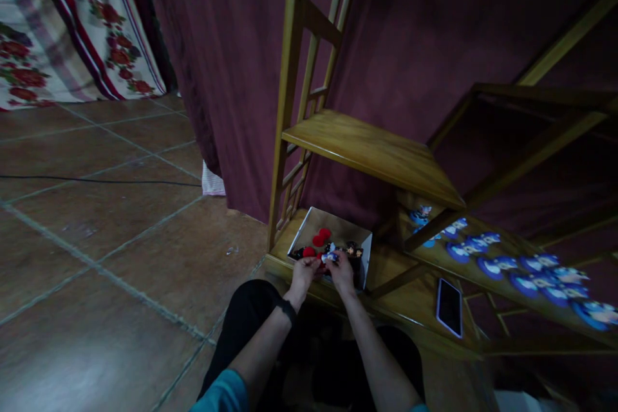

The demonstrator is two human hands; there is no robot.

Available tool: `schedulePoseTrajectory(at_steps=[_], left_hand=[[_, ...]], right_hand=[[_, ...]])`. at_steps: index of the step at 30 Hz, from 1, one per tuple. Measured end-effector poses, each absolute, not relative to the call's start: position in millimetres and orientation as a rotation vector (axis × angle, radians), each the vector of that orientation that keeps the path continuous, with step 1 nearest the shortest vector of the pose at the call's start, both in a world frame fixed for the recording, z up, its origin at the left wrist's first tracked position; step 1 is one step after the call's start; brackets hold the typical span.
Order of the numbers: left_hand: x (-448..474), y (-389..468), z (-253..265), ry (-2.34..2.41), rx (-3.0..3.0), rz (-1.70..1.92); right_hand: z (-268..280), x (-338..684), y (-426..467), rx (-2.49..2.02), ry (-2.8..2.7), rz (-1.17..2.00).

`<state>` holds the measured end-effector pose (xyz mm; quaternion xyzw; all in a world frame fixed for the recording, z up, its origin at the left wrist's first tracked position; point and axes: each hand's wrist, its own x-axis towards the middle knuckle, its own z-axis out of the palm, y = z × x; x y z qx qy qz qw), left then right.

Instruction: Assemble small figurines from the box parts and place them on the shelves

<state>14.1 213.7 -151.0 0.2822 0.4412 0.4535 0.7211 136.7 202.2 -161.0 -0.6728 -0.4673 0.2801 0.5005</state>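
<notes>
An open cardboard box [298, 236] with white edges sits on the low shelf in front of me. Both hands work over its near side. A small blue-and-white figurine [330, 256] is pinched in the fingers of my right hand [342, 272]. Close against it, my left hand [304, 272] has its fingertips closed, with something red beside them; what they grip is too small to make out. Inside the box lie red round pieces [324, 232] and several dark figurines [355, 250].
Several blue-and-white figurines on round blue bases [492, 265] stand along the shelf at right. A phone [449, 307] lies on the lower shelf. The wooden upper shelf [374, 151] juts out above the box. A thin cable [101, 180] crosses the tiled floor at left.
</notes>
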Motion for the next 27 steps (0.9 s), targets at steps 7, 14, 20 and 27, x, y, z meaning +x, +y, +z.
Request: schedulePoseTrajectory(at_steps=[7,14,20,27], left_hand=[[12.4,214.5,-148.4,0.984,0.624,0.977],[11.6,212.0,-143.9,1.01,0.622,0.981],[13.7,211.4,-145.0,1.035,0.638,0.986],[16.2,214.1,-149.7,1.062,0.663,0.973]], right_hand=[[-159.9,138.7,200.1,-1.649,-1.217,0.677],[-156.0,142.1,200.5,-1.64,-1.297,0.711],[-156.9,144.2,200.8,-1.639,-1.324,0.695],[-156.7,144.2,200.2,-1.643,-1.35,0.667]])
